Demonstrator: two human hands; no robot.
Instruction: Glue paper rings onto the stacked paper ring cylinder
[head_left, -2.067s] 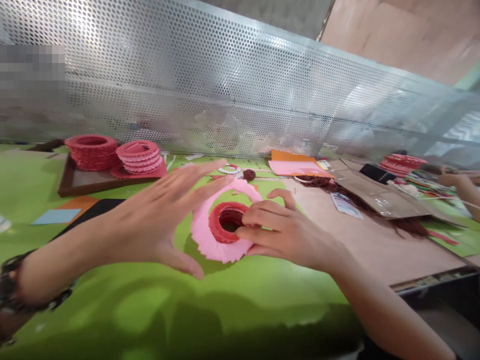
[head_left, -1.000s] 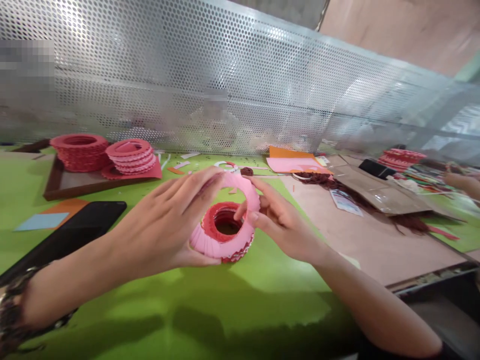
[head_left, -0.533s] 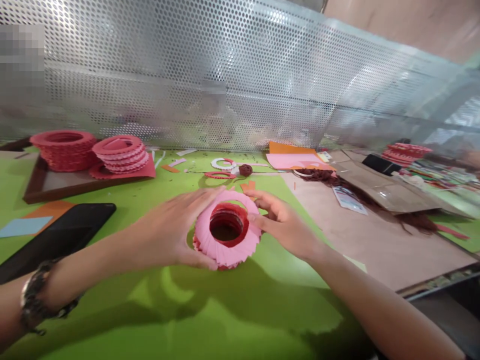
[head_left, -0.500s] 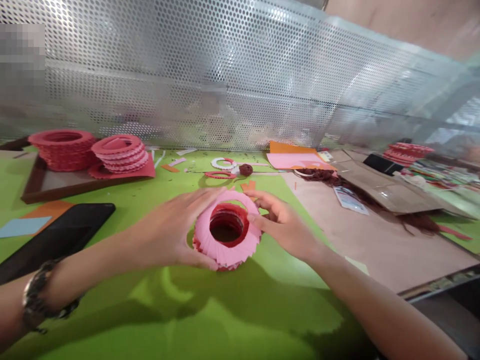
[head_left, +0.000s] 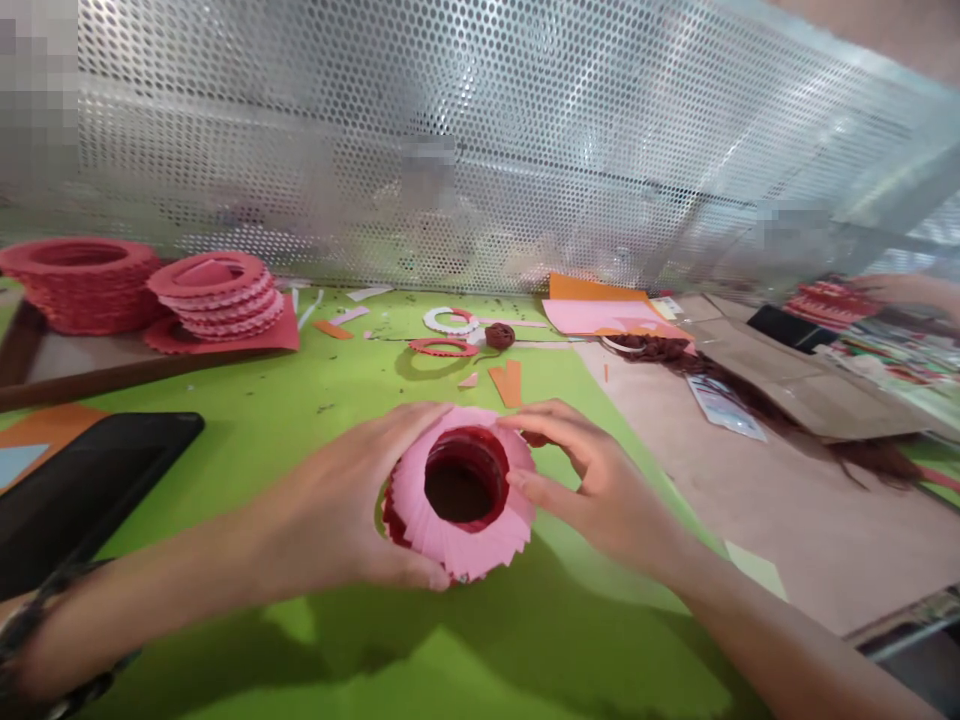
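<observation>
A round stack of folded paper rings (head_left: 465, 548), pink on top with red layers beneath and a wide hole in the middle, is between my hands above the green table. My left hand (head_left: 375, 490) curves around its left side, fingers behind and thumb at the lower front. With thumb and fingertips, my right hand (head_left: 577, 480) grips the pink rim at the right. Beyond the stack lie orange paper strips (head_left: 506, 383), a flat red ring (head_left: 442, 347), a white and red ring (head_left: 450, 320) and a small brown yarn ball (head_left: 499, 336).
Two stacks of red and pink rings (head_left: 79, 285) stand on a brown tray (head_left: 112, 378) at the left. A black phone (head_left: 97, 480) lies in front. Brown cardboard (head_left: 795, 380) and dark yarn (head_left: 660, 347) are at right. A person's hand (head_left: 919, 295) reaches in at far right.
The paper-ring stack has come slightly nearer with my hands around it. Its pink top ring now sits evenly around the hole, where a gap showed before. Another person's hand has appeared at far right.
</observation>
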